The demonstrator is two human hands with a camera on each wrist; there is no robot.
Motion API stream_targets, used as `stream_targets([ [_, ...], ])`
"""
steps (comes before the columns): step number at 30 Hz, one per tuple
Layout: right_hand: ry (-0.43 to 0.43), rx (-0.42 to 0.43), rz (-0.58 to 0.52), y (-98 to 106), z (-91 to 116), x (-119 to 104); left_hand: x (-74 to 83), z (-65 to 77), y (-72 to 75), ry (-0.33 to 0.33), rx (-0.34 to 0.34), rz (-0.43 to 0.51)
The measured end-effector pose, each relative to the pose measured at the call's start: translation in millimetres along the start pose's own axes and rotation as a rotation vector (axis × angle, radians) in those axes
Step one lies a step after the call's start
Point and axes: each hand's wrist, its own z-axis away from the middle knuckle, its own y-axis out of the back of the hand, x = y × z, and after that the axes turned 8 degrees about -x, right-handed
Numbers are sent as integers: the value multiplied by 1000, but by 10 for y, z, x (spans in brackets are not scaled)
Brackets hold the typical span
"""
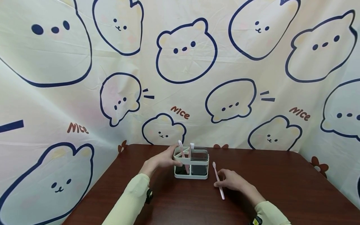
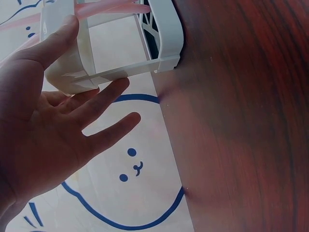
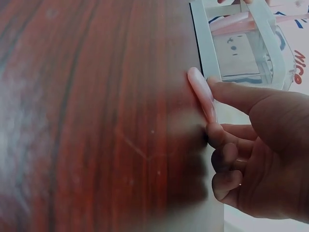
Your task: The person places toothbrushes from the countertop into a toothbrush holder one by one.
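Note:
A white toothbrush holder (image 1: pixel 198 162) stands on the table, with a pink toothbrush (image 1: pixel 180 144) upright in its left part and a clear cup (image 1: pixel 200 170) in its right part. My left hand (image 1: pixel 163 159) grips the holder's left side, its thumb across the front band; in the left wrist view the other fingers reach along the far side of the frame (image 2: pixel 170 36). To the right of the holder, my right hand (image 1: pixel 232 180) pinches a second pink toothbrush (image 1: pixel 222 193) by its handle, bristle end pointing away. The right wrist view shows the handle end (image 3: pixel 199 86) beside the thumb.
The dark wooden table (image 1: pixel 174 203) runs back to a cream curtain (image 1: pixel 185 93) printed with blue-outlined bear faces. A small white tip (image 1: pixel 192 145) sticks up over the holder's middle divider.

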Motion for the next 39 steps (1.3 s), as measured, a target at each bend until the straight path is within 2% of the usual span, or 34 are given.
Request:
stream_targets([
  [15, -47, -57, -71, -49, -25, 23, 13, -3, -9, -6, 2, -6],
  [22, -29, -73, -67, -42, -14, 15, 7, -4, -5, -10, -2, -7],
  [29, -17, -43, -69, -58, 2, 1, 17, -8, -10, -6, -4, 5],
  [39, -70, 10, -78, -29, -21, -38, 6, 3, -15, 1, 0, -8],
])
